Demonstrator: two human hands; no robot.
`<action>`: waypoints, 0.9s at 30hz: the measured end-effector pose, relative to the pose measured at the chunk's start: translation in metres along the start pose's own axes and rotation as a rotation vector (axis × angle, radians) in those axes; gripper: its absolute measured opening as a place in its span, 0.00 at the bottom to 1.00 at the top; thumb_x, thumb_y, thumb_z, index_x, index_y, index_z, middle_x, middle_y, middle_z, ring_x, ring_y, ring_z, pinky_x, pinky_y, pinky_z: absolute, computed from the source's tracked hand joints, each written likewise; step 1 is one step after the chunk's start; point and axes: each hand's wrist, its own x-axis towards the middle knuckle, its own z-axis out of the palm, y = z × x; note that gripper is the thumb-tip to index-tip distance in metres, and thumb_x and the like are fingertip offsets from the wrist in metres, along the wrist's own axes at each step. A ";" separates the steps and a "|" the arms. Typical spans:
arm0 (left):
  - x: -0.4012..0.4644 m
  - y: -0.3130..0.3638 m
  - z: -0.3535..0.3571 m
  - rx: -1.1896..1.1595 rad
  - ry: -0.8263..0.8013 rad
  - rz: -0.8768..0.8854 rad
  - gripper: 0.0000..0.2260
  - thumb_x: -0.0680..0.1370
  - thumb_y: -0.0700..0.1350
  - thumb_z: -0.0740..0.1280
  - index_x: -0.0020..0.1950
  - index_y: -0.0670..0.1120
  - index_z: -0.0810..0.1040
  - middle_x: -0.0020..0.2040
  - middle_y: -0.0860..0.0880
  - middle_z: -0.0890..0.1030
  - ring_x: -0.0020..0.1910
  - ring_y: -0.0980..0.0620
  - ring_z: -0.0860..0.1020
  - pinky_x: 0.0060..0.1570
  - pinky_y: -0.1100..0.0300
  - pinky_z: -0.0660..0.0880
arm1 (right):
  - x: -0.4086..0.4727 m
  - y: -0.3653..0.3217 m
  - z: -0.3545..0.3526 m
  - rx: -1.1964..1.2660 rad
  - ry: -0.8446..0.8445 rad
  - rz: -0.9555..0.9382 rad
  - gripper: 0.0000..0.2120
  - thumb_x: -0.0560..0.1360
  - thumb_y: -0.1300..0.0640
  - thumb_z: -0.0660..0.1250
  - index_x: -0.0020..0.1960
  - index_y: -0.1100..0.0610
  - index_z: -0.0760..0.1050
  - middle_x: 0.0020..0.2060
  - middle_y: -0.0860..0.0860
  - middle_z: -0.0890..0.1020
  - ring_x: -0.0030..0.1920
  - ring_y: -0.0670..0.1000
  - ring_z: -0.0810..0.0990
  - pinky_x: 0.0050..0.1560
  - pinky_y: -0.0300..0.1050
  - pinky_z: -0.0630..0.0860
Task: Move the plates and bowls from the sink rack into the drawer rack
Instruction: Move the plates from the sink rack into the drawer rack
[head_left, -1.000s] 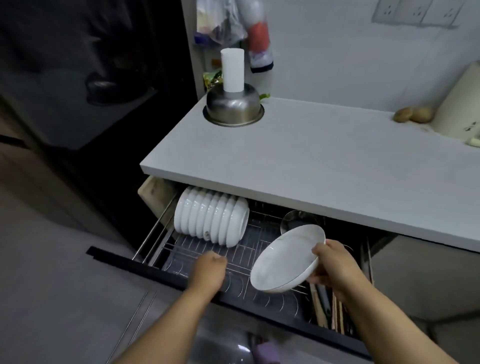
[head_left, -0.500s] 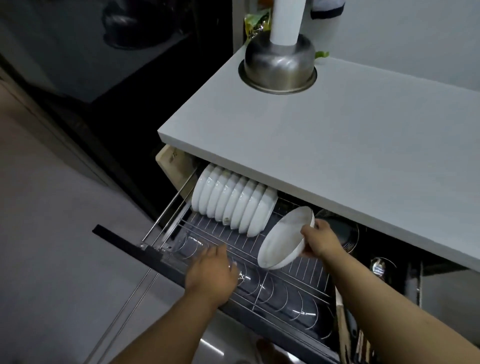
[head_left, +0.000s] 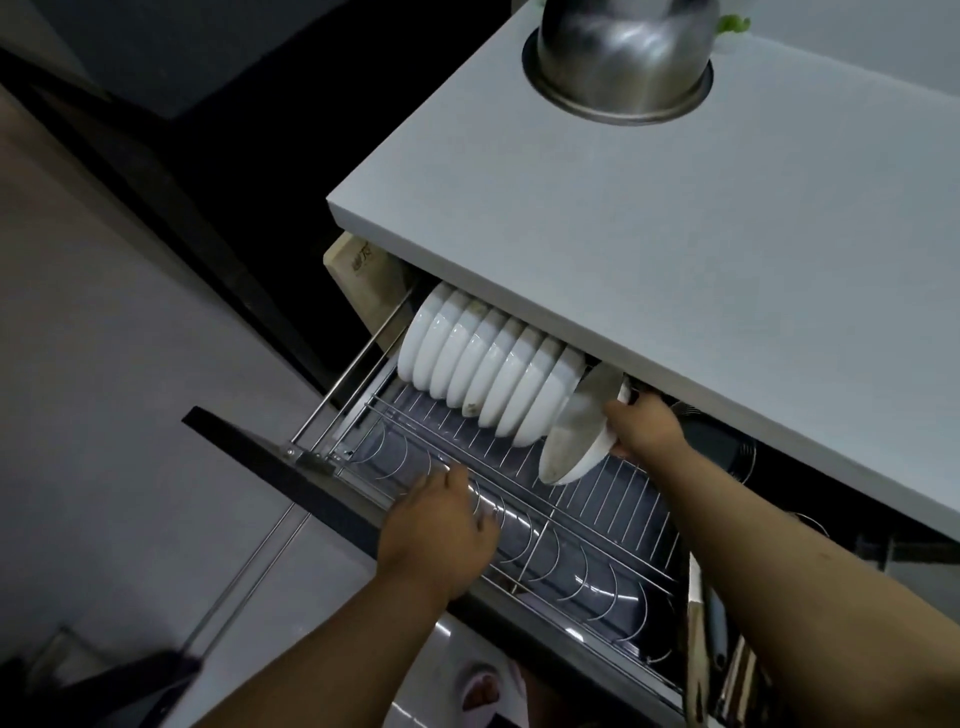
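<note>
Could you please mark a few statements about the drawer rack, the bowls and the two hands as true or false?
1. The right hand holds a white bowl at the right end of the row of bowls. True.
2. The left hand holds a second bowl. False: it rests on the front of the drawer rack and holds no dish.
3. The drawer rack's front row of slots is full of plates. False: those wire slots show no dishes.
4. A steel bowl sits upside down on the counter. True.
5. The racked bowls stand on edge, side by side. True.
</note>
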 end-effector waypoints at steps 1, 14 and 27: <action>0.000 0.000 0.000 -0.005 0.002 0.000 0.20 0.78 0.54 0.58 0.67 0.48 0.65 0.59 0.48 0.74 0.57 0.51 0.71 0.53 0.57 0.71 | 0.002 -0.001 0.002 -0.039 0.004 -0.012 0.20 0.70 0.50 0.63 0.54 0.64 0.73 0.43 0.63 0.83 0.44 0.63 0.82 0.50 0.59 0.80; 0.001 -0.005 0.006 -0.017 0.015 -0.015 0.19 0.77 0.53 0.58 0.65 0.49 0.66 0.55 0.49 0.75 0.54 0.51 0.72 0.48 0.58 0.72 | 0.028 -0.013 0.028 -0.202 -0.043 -0.099 0.27 0.75 0.44 0.65 0.65 0.61 0.67 0.48 0.63 0.83 0.48 0.63 0.82 0.54 0.56 0.78; 0.002 -0.008 0.010 -0.027 0.042 -0.004 0.17 0.76 0.54 0.58 0.62 0.49 0.66 0.53 0.50 0.76 0.51 0.52 0.72 0.45 0.59 0.72 | 0.038 -0.030 0.033 -0.273 -0.034 -0.040 0.28 0.80 0.43 0.56 0.67 0.65 0.68 0.64 0.63 0.75 0.64 0.61 0.74 0.64 0.48 0.69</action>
